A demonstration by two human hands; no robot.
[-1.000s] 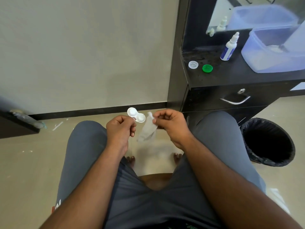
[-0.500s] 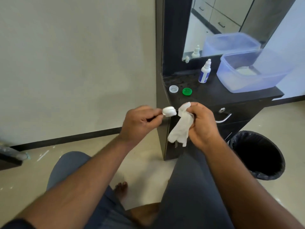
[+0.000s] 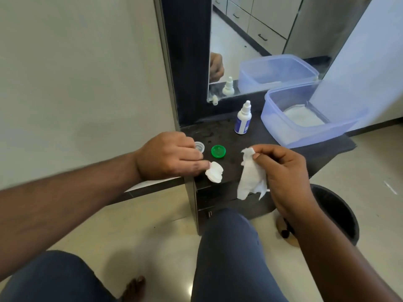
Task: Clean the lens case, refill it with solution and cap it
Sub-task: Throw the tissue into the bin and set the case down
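Left hand pinches a small white double-well plastic lens case just before the green screw cap; light, rigid, probably slippery. Right hand grips crumpled white tissue.

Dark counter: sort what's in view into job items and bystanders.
Job items: lens case held by the left hand; tissue in the right hand; green cap; clear cap; solution bottle.

Bystanders: plastic tub; bin; mirror.

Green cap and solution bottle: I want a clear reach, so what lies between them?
Only bare dark countertop shows between the green cap and the solution bottle in the head view.
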